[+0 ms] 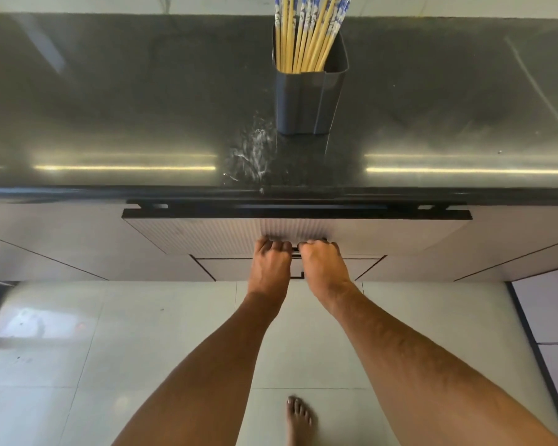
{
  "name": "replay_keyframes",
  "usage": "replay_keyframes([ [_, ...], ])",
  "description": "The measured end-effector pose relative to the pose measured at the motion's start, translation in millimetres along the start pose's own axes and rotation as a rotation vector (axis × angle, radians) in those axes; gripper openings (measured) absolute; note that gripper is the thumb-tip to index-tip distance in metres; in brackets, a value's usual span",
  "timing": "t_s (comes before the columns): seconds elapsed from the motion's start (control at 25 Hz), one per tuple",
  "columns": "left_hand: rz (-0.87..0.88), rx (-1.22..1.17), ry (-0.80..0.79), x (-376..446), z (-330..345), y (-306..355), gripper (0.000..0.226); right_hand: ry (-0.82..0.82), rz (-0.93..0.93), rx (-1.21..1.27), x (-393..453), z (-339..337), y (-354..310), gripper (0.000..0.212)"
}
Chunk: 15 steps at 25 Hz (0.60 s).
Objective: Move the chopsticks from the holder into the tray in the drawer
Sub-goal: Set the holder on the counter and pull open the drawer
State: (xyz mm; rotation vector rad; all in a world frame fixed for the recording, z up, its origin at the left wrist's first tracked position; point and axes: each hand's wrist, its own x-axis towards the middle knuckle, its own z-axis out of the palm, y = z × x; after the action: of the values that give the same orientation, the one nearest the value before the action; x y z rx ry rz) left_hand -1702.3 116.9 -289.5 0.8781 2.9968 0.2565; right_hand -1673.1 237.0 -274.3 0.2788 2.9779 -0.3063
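Several bamboo chopsticks [306, 30] with blue-and-white patterned tops stand in a dark grey holder [308, 98] at the back middle of the dark countertop [110, 101]. Below the counter edge, the top drawer [190, 233] with a ribbed pale front is pulled out a little; only a narrow dark gap shows, and the tray inside is hidden. My left hand [271, 268] and my right hand [322, 268] sit side by side, fingers curled over the drawer handle [296, 249] at the lower middle of the drawer front.
A smear of white residue [255, 152] lies on the counter in front of the holder. A second drawer [335, 268] sits shut beneath the first. Pale floor tiles [78, 349] stretch below, with a bare foot [298, 420] near the bottom edge.
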Motion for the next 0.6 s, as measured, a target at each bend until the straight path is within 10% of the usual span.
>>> replay_keyframes([
  [0.6, 0.022, -0.059, -0.036, -197.1, -0.5, 35.7, 0.054, -0.004, 0.010, -0.010, -196.5, 43.8, -35.0, 0.033],
])
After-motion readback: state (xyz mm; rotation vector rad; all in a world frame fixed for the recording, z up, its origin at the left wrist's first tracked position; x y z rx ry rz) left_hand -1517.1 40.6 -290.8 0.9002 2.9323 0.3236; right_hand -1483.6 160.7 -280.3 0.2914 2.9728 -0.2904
